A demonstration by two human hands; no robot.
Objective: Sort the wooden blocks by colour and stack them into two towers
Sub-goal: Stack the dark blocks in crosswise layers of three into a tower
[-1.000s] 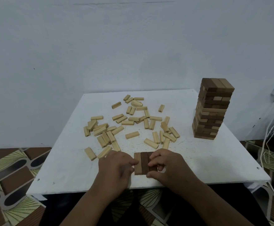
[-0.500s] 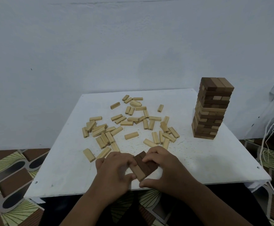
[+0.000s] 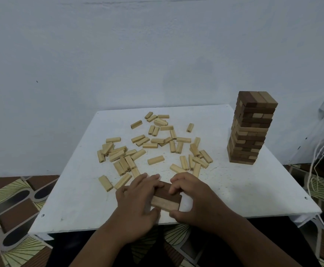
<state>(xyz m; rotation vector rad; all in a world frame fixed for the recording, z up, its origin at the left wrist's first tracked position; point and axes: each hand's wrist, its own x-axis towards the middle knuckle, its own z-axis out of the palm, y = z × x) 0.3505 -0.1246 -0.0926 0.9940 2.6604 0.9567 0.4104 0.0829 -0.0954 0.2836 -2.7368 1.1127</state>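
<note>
A tight set of three brown blocks (image 3: pixel 167 198) sits near the white table's (image 3: pixel 80 199) front edge, turned so the blocks lie crosswise. My left hand (image 3: pixel 136 203) grips its left end and my right hand (image 3: pixel 193 199) its right end. The fingers hide part of the set, so I cannot tell whether it rests on the table. Several light loose blocks (image 3: pixel 153 149) lie scattered over the table's middle and left. A tall tower of mixed brown and light blocks (image 3: pixel 250 128) stands at the back right.
A white wall stands right behind the table. White cables (image 3: pixel 319 170) hang off the table's right side. A patterned tiled floor (image 3: pixel 9 214) shows to the left and below the front edge.
Both hands have turned the set of three brown blocks about a quarter turn, from pointing away from me to lying crosswise. The loose blocks and the tower have not moved.
</note>
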